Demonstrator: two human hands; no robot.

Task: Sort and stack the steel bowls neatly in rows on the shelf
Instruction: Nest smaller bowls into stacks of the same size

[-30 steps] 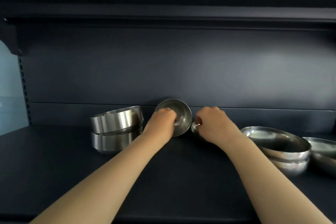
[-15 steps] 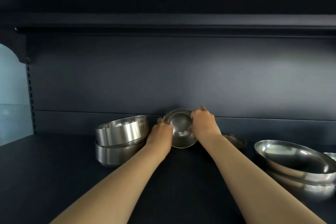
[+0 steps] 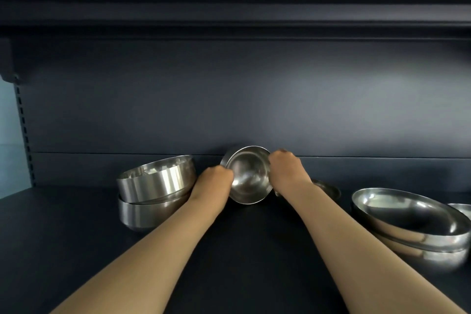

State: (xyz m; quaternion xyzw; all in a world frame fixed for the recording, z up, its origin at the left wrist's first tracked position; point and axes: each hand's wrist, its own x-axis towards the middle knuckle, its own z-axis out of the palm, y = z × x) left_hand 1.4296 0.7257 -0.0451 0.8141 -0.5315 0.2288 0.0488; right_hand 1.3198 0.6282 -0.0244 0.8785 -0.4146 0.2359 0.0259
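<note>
On the dark shelf (image 3: 242, 250), two wide nested bowls (image 3: 407, 222) were seen nearest at right, two deep stacked bowls (image 3: 155, 186) at left. Farther back, a small bowl (image 3: 248, 176), tipped with its opening toward the camera, was gripped at its left rim by the left hand (image 3: 215, 181) and at its right rim by the right hand (image 3: 285, 168), against the back panel (image 3: 229, 97).

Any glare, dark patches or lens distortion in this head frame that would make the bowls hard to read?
Head view: bright streaks glare off the left stack; the tilted small bowl held by the left hand and right hand reads clearly; the upper shelf is nearly black; wide-angle bending stretches the right stack at the edge.
</note>
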